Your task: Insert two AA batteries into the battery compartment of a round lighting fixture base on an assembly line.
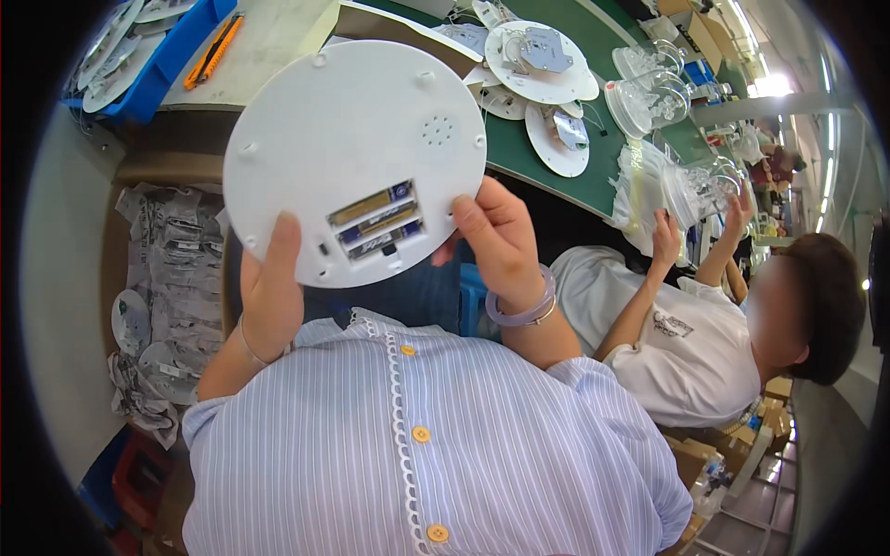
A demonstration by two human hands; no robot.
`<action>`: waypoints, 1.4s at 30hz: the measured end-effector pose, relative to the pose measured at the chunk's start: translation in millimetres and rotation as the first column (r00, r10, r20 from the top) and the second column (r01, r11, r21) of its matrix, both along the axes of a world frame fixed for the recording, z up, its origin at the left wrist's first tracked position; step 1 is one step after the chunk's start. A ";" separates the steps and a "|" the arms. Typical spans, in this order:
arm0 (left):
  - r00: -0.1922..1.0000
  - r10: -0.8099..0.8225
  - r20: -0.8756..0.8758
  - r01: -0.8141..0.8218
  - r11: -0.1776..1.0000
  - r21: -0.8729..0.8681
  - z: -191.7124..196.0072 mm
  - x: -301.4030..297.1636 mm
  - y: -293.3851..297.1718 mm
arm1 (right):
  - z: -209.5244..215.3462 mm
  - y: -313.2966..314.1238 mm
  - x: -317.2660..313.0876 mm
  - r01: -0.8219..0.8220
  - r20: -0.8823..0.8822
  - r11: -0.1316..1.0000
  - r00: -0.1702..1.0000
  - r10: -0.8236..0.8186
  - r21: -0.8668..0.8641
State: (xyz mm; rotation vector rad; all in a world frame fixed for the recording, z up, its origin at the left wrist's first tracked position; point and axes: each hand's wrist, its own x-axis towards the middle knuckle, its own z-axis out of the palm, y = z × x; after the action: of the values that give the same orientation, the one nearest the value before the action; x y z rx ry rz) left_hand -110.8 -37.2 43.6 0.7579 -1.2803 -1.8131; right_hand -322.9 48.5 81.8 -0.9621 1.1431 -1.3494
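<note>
A large white round plastic disc point(315, 157) is held up in front of me, its flat face toward me. My left hand point(272, 292) grips its lower left edge, with the thumb on the face. The lower right edge is pinched in my right hand point(501, 236), its thumb also on the face. An uncovered battery compartment near the bottom of the disc holds three batteries point(375, 218), side by side. A cluster of small holes shows above the compartment, and small raised posts sit around the rim. The far side of the disc is hidden.
On the green table point(603, 37) lie several white discs with circuit boards point(542, 56); clear domed parts point(649, 97) stand farther right. A blue bin point(153, 69) and orange cutter point(215, 51) are at upper left. Below them is a paper-lined carton point(176, 269). A co-worker point(686, 334) sits at right.
</note>
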 end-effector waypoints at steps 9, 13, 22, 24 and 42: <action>0.983 -0.167 0.081 0.175 0.978 -0.115 26.5 -21.4 -14.7 | 15.6 -16.0 -62.9 0.534 0.393 0.803 0.820 -0.416 -0.264; 0.984 -0.136 0.118 0.151 0.981 -0.121 22.9 -11.8 -15.9 | 47.3 -24.9 -120.9 0.640 0.011 0.543 0.652 -0.758 -0.543; 0.993 0.029 0.112 -0.015 0.993 -0.121 9.7 10.7 -25.3 | 25.0 -33.3 -242.6 0.454 -0.697 0.535 -0.367 -0.616 -0.712; 0.986 0.094 0.137 -0.068 0.981 -0.180 4.1 18.4 -28.6 | 0.3 -32.8 -256.6 0.508 -0.778 0.590 -0.393 -0.489 -0.628; 0.687 0.575 0.444 -0.389 0.807 -0.444 -110.6 144.2 -83.2 | -32.9 -42.2 -216.4 0.454 -0.708 0.550 -0.349 -0.614 -0.701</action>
State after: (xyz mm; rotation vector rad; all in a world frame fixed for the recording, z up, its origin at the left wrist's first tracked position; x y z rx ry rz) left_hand 33.4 -120.4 -66.9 1.3656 -1.4965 -0.9283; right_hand -539.3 6.3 48.9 -1.6528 3.1285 -1.3075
